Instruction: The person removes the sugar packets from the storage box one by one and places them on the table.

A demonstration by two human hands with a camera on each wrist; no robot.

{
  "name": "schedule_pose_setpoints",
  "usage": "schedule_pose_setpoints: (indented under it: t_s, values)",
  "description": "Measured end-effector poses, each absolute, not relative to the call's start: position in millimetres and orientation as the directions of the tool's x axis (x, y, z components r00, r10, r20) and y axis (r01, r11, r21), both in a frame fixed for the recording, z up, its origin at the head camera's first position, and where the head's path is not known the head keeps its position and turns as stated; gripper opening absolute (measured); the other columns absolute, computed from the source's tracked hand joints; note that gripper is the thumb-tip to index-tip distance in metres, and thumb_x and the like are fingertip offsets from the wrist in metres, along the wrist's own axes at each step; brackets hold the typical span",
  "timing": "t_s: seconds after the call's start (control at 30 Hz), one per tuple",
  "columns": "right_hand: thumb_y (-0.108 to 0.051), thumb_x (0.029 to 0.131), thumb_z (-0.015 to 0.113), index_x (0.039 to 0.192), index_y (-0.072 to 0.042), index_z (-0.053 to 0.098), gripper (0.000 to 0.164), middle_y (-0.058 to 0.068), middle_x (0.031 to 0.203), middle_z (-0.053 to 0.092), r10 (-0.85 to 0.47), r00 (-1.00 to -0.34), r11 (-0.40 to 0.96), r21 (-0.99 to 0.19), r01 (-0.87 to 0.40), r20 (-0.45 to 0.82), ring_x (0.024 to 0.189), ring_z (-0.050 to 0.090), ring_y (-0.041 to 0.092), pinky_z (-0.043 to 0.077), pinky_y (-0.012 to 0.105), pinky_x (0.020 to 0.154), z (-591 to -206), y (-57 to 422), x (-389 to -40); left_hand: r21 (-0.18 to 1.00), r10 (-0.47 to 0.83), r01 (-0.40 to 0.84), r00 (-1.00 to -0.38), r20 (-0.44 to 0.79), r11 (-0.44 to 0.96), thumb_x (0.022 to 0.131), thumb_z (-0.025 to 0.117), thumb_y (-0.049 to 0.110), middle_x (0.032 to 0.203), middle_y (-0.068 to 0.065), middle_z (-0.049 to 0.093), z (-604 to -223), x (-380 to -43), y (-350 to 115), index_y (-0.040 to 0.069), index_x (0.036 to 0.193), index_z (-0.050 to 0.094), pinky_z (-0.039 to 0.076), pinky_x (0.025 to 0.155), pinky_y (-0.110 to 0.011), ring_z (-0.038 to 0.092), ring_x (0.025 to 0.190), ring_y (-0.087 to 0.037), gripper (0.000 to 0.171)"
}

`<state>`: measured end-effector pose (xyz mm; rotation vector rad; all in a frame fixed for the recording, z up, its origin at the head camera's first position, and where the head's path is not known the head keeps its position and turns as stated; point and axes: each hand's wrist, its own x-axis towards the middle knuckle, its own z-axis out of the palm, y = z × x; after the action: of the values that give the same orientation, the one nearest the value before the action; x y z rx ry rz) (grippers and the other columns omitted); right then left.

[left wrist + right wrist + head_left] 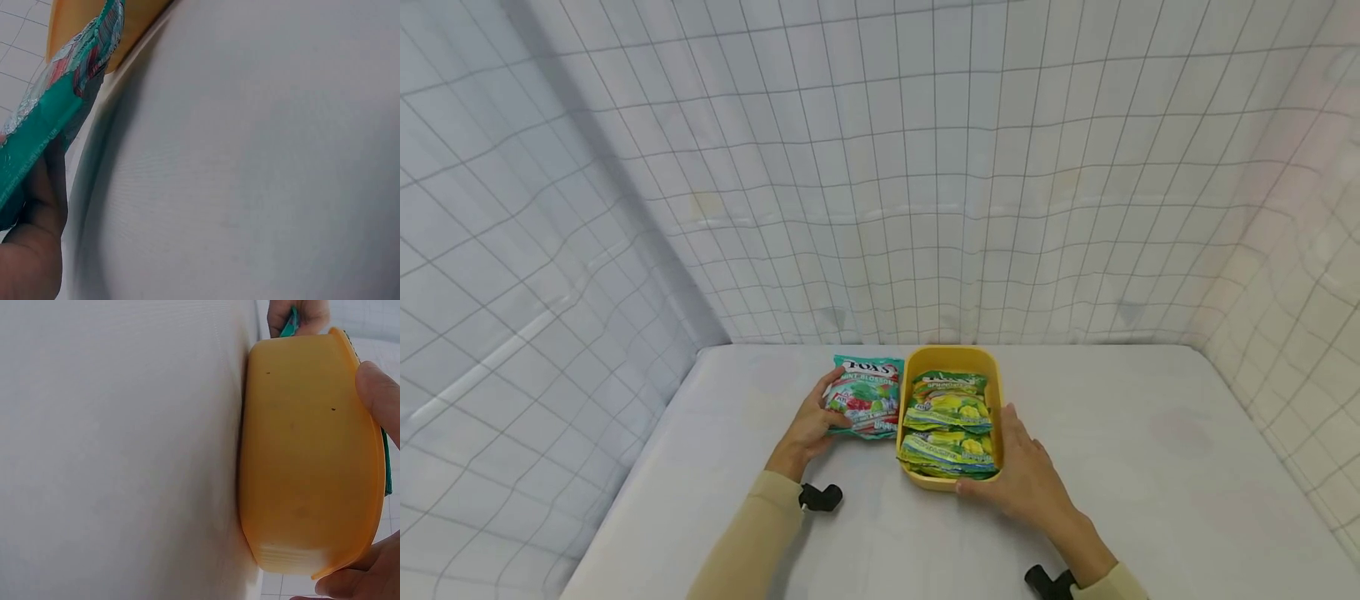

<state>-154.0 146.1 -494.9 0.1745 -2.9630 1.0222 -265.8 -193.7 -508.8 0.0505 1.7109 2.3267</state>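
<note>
My left hand [808, 427] grips the left edge of a teal candy bag [868, 396] printed "FOX'S Mint Blossom". In the left wrist view this candy bag [47, 115] is tilted above the white surface, fingers beneath it. Its right side reaches the left wall of a yellow plastic basket [912, 479]. Inside the basket lie green-and-yellow candy bags [947, 454] in two overlapping rows. My right hand [1030, 479] spans the basket's near right corner, thumb at the near rim and fingers extended along the right side. The right wrist view shows the thumb [378, 397] against the rim.
A white covered tabletop [1150, 450] lies under the basket. White curtains [955, 208] with a dark grid pattern enclose the back and sides. Black wrist cameras [822, 497] are strapped to both wrists.
</note>
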Motion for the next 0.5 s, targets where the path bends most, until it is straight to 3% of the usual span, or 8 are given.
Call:
schedule_pose_setpoints:
  t_s: [0.37, 0.5]
  values:
    - [-0.079, 0.065, 0.077, 0.161, 0.005, 0.010, 0.144, 0.024, 0.166, 0.016, -0.105, -0.994, 0.778, -0.619, -0.106, 0.038, 0.149, 0.025, 0.041, 0.023, 0.061, 0.117, -495.4, 145.6, -151.5, 0.944, 0.229, -0.229, -0.958, -0.174, -0.239, 0.068, 0.049, -0.038, 0.157, -0.023, 0.031, -512.0, -268.0, -192.2, 0.018, 0.162, 0.028, 0.058, 0.081, -0.035, 0.057, 0.117, -0.031, 0.111]
    - [-0.080, 0.065, 0.077, 0.161, 0.005, 0.011, 0.144, 0.024, 0.166, 0.017, -0.103, -0.994, 0.780, -0.617, -0.106, 0.040, 0.149, 0.026, 0.041, 0.022, 0.060, 0.117, -495.4, 146.4, -152.3, 0.966, 0.202, -0.206, -0.964, -0.173, -0.156, 0.069, 0.053, -0.036, 0.155, -0.026, 0.035, -511.4, -269.4, -192.8, 0.017, 0.161, 0.030, 0.058, 0.081, -0.035, 0.059, 0.113, -0.032, 0.109]
